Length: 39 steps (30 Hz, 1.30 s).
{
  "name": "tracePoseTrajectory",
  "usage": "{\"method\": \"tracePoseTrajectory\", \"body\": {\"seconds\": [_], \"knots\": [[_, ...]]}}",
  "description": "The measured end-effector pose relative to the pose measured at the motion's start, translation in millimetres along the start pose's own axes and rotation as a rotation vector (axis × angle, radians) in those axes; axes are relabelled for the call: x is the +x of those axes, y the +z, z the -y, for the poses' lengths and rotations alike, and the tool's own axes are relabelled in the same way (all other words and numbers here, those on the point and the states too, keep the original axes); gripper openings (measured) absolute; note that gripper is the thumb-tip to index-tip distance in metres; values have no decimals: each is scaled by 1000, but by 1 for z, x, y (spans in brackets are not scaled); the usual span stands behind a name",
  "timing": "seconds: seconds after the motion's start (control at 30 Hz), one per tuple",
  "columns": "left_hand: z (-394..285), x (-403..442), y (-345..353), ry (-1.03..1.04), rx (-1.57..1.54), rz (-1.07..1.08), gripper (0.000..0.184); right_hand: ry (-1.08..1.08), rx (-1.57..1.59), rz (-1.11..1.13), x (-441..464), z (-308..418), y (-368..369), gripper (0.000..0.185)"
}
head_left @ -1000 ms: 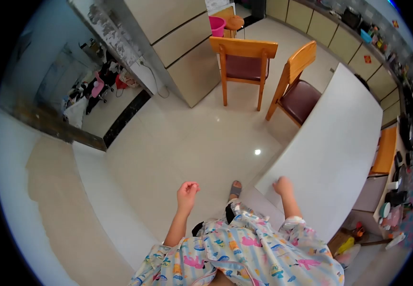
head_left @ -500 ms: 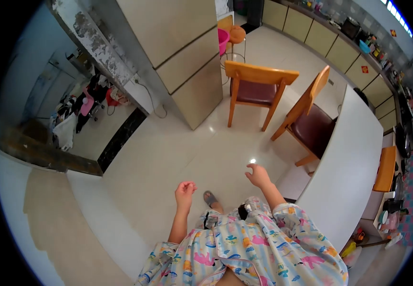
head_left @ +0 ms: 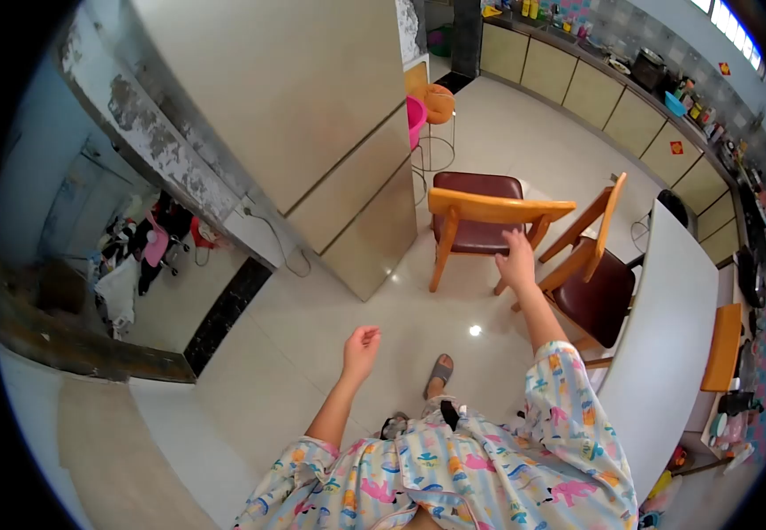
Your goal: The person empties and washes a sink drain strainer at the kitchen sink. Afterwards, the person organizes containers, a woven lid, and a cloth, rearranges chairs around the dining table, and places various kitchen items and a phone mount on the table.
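Note:
My right hand (head_left: 517,261) reaches forward with its fingers apart, in front of a wooden chair (head_left: 500,205) with a dark red seat. In the view its fingertips overlap the chair's lower back edge; whether they touch it I cannot tell. My left hand (head_left: 362,352) is low over the floor, fingers loosely curled together, with nothing visible in it. A second wooden chair (head_left: 597,296) stands to the right of my right hand, beside a long white table (head_left: 670,305).
A tall beige cabinet (head_left: 348,177) stands ahead to the left, near a doorway with a black sill (head_left: 228,314). Farther off are an orange stool (head_left: 439,104), a pink basin (head_left: 415,119) and a kitchen counter (head_left: 613,75). Pale tiled floor (head_left: 312,309) lies between.
I have come nearer to the chairs and the cabinet. My right hand has stretched forward toward the nearer chair's back, its fingers spreading. The left hand has shifted slightly right and up.

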<state>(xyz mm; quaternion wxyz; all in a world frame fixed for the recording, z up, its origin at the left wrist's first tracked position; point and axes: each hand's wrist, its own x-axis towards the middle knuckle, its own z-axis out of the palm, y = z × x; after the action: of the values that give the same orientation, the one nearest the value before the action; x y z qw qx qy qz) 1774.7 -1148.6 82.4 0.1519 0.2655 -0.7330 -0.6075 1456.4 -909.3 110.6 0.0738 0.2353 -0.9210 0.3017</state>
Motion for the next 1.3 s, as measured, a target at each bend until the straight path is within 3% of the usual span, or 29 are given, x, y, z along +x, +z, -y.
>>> {"method": "tracePoseTrajectory", "body": {"seconds": [0.1, 0.2, 0.3, 0.33, 0.47, 0.57, 0.6, 0.7, 0.8, 0.93, 1.07, 1.17, 1.3], "knots": [[-42, 65, 36, 85, 177, 88, 24, 44, -238, 2, 74, -2, 2, 58], [-87, 139, 78, 178, 311, 194, 31, -85, -375, -37, 119, -38, 34, 53], [-121, 198, 122, 329, 557, 232, 43, -42, -392, 354, 158, -38, 21, 31], [-125, 215, 138, 392, 635, 222, 48, -100, -389, 278, 167, -47, 33, 14], [-131, 263, 188, 599, 899, 204, 67, 2, -425, 383, 177, -52, 50, 14], [-116, 275, 201, 573, 1040, 275, 73, 13, -467, 420, 166, -47, 46, 15], [-105, 274, 202, 653, 1081, 200, 70, 24, -456, 435, 159, -44, 42, 16], [-109, 255, 197, 641, 1113, 218, 56, 9, -431, 420, 120, -38, 33, 18], [-96, 229, 183, 682, 1070, 235, 32, 2, -352, 381, 64, -27, 26, 21], [-74, 186, 144, 754, 1070, 409, 20, -22, -362, 335, -15, 0, 29, 16], [-34, 127, 92, 876, 1031, 505, 18, 103, -306, 441, -99, 42, 33, 23], [-4, 76, 57, 936, 968, 567, 17, 203, -216, 320, -178, 68, 55, 25], [22, 7, 3, 984, 889, 703, 22, 192, -243, 334, -280, 120, 60, 35]]}}
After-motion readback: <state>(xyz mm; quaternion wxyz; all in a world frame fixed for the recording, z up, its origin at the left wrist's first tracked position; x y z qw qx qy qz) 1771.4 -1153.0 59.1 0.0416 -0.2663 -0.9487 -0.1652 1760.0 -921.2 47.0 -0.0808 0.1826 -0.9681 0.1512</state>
